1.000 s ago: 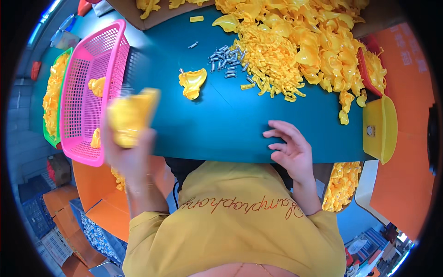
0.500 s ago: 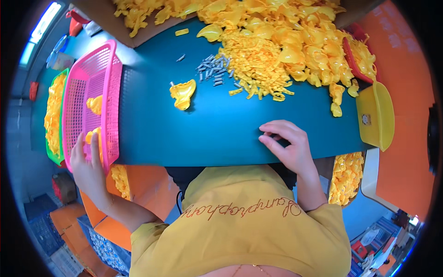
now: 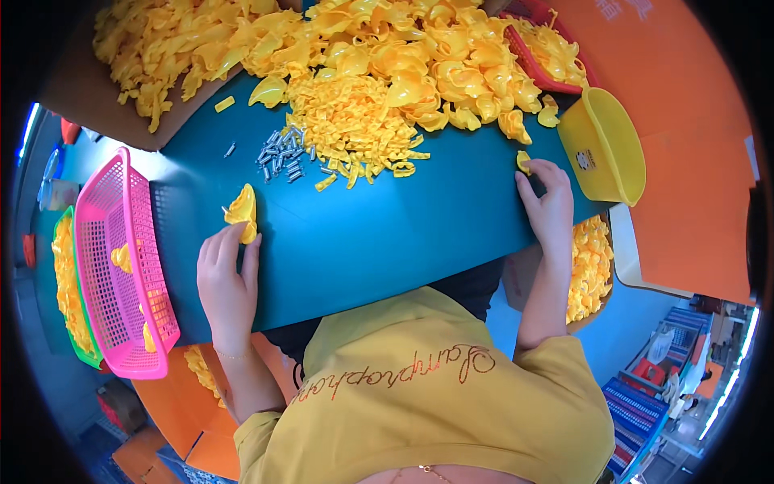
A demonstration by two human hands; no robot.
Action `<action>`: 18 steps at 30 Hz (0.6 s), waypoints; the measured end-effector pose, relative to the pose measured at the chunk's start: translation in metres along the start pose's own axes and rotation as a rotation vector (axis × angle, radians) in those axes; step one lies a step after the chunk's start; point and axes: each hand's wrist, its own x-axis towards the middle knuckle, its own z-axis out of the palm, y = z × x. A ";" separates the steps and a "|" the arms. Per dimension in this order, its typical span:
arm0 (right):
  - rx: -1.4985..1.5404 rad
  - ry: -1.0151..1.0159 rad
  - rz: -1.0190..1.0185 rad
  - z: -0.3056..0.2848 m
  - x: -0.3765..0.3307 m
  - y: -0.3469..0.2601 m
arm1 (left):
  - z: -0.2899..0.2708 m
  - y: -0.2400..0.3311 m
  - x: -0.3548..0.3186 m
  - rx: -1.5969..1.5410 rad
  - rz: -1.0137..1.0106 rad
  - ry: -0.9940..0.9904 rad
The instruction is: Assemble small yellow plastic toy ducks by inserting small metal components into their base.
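Observation:
My left hand [image 3: 228,278] is at the left part of the table, its thumb and forefinger closed around the lower end of a curved yellow plastic shell [image 3: 241,206]. A small metal pin sticks out at that shell's left side. On the right, my right hand [image 3: 550,200] has its fingertips on a small glossy yellow plastic piece [image 3: 524,160], partly hidden by the fingers. Between the hands and farther back lie a cluster of small metal pins [image 3: 280,153], a heap of small yellow strips [image 3: 347,129] and a large pile of yellow shells [image 3: 411,68].
A pink basket [image 3: 133,266] holding a few yellow pieces stands at the left, beside a green basket [image 3: 64,282] full of them. A yellow tub [image 3: 601,149] and a red basket [image 3: 528,60] stand at the right of the teal table [image 3: 355,242]. A box [image 3: 516,282] of yellow pieces sits below.
My left hand has left the pink basket and reached the shell on the table. My right hand has moved right and away from me to the small yellow piece. The view has turned.

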 end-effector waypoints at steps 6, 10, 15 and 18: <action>0.363 -0.064 0.104 0.014 -0.022 -0.048 | 0.013 0.046 -0.028 -0.214 0.276 -0.124; 0.485 -0.349 0.226 0.009 -0.016 -0.098 | 0.030 0.077 -0.043 -0.339 0.376 -0.159; 0.705 -0.312 -0.040 0.017 -0.040 -0.102 | 0.045 0.086 -0.039 -0.374 0.431 -0.174; 0.707 -0.316 -0.158 0.019 -0.045 -0.101 | 0.046 0.081 -0.048 -0.399 0.315 -0.146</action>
